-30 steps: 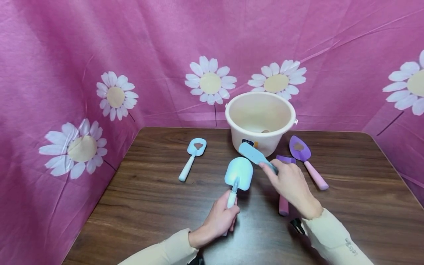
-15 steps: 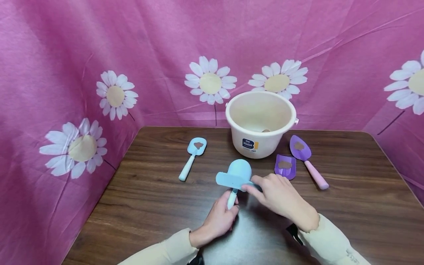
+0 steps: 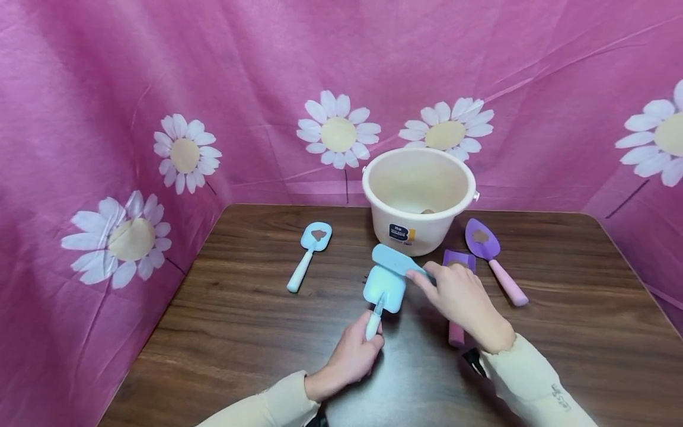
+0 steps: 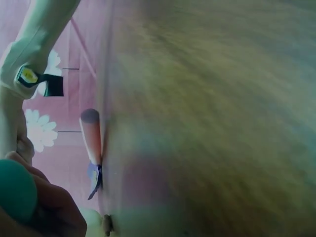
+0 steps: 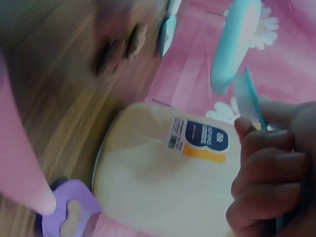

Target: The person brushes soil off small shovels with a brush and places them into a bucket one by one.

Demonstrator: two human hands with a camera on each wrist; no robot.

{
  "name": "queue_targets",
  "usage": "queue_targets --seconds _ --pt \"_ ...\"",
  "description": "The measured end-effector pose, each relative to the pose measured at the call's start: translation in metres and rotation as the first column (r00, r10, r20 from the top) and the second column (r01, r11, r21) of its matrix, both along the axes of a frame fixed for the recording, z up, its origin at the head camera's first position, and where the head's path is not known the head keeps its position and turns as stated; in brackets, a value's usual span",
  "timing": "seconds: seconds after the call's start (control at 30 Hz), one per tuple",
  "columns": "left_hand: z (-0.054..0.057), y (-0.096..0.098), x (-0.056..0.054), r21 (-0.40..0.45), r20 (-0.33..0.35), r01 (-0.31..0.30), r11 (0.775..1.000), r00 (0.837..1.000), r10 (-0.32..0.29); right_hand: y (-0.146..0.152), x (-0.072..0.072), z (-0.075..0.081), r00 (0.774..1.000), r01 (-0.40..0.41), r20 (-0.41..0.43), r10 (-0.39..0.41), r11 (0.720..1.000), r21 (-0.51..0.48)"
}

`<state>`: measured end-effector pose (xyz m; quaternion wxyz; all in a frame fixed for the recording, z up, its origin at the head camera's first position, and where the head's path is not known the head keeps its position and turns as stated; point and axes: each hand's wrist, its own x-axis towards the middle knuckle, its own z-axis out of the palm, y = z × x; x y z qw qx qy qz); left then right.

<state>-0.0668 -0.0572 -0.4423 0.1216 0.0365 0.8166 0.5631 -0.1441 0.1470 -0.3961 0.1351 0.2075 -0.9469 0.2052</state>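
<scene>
My left hand (image 3: 349, 350) grips the white handle of a light-blue toy shovel (image 3: 385, 290), its blade raised over the middle of the table. The right hand (image 3: 463, 299) pinches a flat light-blue paddle-shaped scraper (image 3: 392, 260), which overlaps the far edge of the shovel blade in the head view. Close over the table in the right wrist view is a brown lump (image 5: 137, 41), with a dark reflection beside it. In the left wrist view a small brown lump (image 4: 107, 224) shows low at the table's edge, beyond the blurred fingers.
A cream bucket (image 3: 381, 225) stands at the back, something brown inside it. Another light-blue shovel (image 3: 308, 258) lies left. To the right lie a purple shovel with a pink handle (image 3: 507, 281) and a second purple shovel (image 3: 448, 256), partly hidden by the right hand. Each carries a brown patch.
The right hand sweeps the scraper leftward over the shovel blade, then draws it back up and right. The shovel blade is tilted differently, and a small dark bit shows at its left edge.
</scene>
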Motion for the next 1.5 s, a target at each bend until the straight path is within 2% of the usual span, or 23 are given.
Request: queue_targets --seconds 0.1,0.23,0.4,0.57,0.7,0.8,0.97,1.07,1.13,1.27,1.4,1.5 --pt "0.002 0.001 -0.002 0.129 0.111 -0.049 0.990 0.993 0.035 -0.004 0.005 -0.002 0.993 -0.113 0.017 0.113 0.994 -0.008" --pt "0.003 0.000 -0.006 0.175 0.154 -0.089 0.980 0.986 0.062 -0.006 0.013 -0.005 0.970 -0.240 0.041 0.240 0.971 -0.008" --pt "0.004 0.000 -0.007 0.241 0.207 -0.137 0.961 0.974 0.087 0.000 0.014 -0.012 0.956 -0.290 0.052 0.290 0.957 -0.019" --pt "0.007 -0.001 -0.007 0.253 0.211 -0.147 0.956 0.973 0.094 0.008 0.009 -0.022 0.943 -0.324 0.063 0.328 0.943 -0.071" --pt "0.009 -0.001 -0.007 0.248 0.215 -0.142 0.958 0.972 0.089 0.013 0.004 -0.027 0.935 -0.320 0.108 0.338 0.935 -0.150" --pt "0.010 -0.002 -0.007 0.248 0.219 -0.141 0.958 0.972 0.087 0.016 0.000 -0.030 0.937 -0.279 0.153 0.313 0.938 -0.204" --pt "0.010 -0.001 -0.005 0.216 0.192 -0.121 0.969 0.978 0.080 0.019 -0.005 -0.032 0.974 -0.114 0.169 0.151 0.971 -0.212" --pt "0.009 0.001 -0.003 0.187 0.173 -0.103 0.977 0.982 0.071 0.017 -0.006 -0.032 0.986 -0.023 0.161 0.053 0.983 -0.181" --pt "0.008 0.001 -0.002 0.167 0.164 -0.093 0.981 0.984 0.065 0.015 -0.005 -0.031 0.990 0.009 0.139 0.013 0.988 -0.156" --pt "0.006 0.001 -0.001 0.134 0.138 -0.075 0.988 0.989 0.056 0.007 0.000 -0.025 0.999 -0.023 0.044 0.027 0.995 -0.093" --pt "0.004 0.002 -0.002 0.122 0.121 -0.057 0.991 0.992 0.043 -0.005 0.009 -0.017 0.992 -0.123 -0.027 0.122 0.992 -0.037" --pt "0.004 0.002 -0.003 0.120 0.122 -0.041 0.992 0.992 0.026 -0.012 0.015 -0.012 0.982 -0.184 -0.039 0.184 0.983 -0.006"
